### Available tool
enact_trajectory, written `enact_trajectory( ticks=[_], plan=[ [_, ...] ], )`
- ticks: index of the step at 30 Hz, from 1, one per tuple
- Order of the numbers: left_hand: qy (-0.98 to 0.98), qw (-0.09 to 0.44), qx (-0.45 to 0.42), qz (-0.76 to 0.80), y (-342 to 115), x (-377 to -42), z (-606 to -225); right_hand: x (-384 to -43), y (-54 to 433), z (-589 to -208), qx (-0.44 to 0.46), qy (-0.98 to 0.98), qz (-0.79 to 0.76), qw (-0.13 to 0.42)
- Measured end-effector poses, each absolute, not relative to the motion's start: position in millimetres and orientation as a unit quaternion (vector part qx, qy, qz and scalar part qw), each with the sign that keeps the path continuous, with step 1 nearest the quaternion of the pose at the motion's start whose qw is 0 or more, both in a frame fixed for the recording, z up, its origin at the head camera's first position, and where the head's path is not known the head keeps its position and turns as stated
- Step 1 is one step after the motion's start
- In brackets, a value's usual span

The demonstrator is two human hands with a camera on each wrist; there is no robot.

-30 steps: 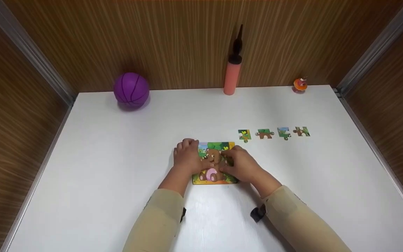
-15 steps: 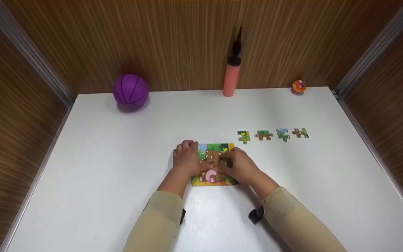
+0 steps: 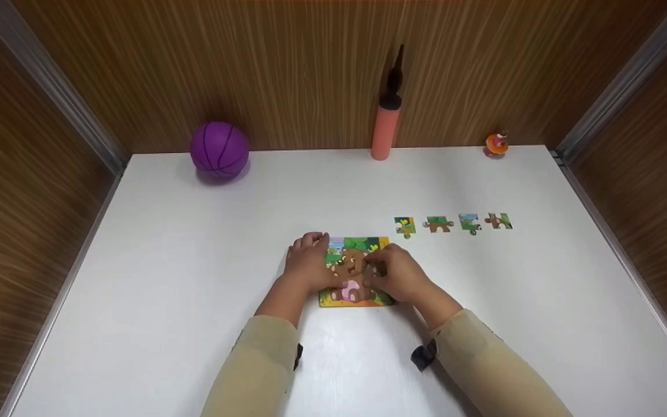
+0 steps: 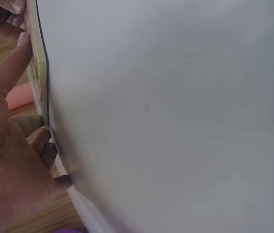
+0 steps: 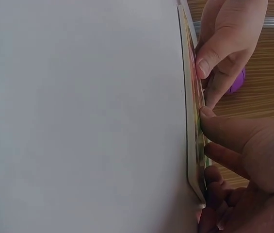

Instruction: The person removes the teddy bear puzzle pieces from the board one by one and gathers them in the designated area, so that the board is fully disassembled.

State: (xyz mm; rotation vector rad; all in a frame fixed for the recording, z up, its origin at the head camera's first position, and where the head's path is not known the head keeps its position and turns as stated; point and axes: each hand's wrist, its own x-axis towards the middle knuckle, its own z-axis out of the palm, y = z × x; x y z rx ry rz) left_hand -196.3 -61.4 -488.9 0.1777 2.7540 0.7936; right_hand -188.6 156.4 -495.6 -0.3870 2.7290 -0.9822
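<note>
In the head view a jigsaw puzzle board with a brown bear picture lies between both hands. My left hand rests along its left edge, the thumb reaching over the bear's pink belly. My right hand is on its right half, thumb and index finger bracketing a puzzle piece at the bear's side, much of it hidden by the hand. Seen edge-on in the right wrist view, the board has the thumb and index tips at its surface; the left wrist view shows the left thumb against its face.
Several loose puzzle pieces lie in a row behind the board to the right. Along the back wall stand a purple ball, a pink hand pump with a black nozzle, and a small orange toy figure. Wooden panels enclose the white table.
The left thumb has slid down from the bear's chest to its belly, uncovering more of the picture. The right hand stays nearly in place, and the loose pieces have not moved.
</note>
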Motion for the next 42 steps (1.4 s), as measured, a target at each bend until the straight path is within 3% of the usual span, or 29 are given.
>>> enact_trajectory(
  ticks=[15,29,42],
  plan=[
    [0.951,0.132,0.058,0.273,-58.6,-195.5,-490.4,-185.7,153.3,-498.9,-0.068,0.914,-0.385,0.107],
    [0.952,0.136,0.065,0.266,-58.9,-198.2,-490.7,-184.7,155.4,-499.3,-0.12,0.921,-0.365,0.062],
    [0.953,0.131,0.063,0.265,-59.0,-197.5,-491.9,-185.3,170.2,-499.2,-0.103,0.914,-0.387,0.067]
  ],
)
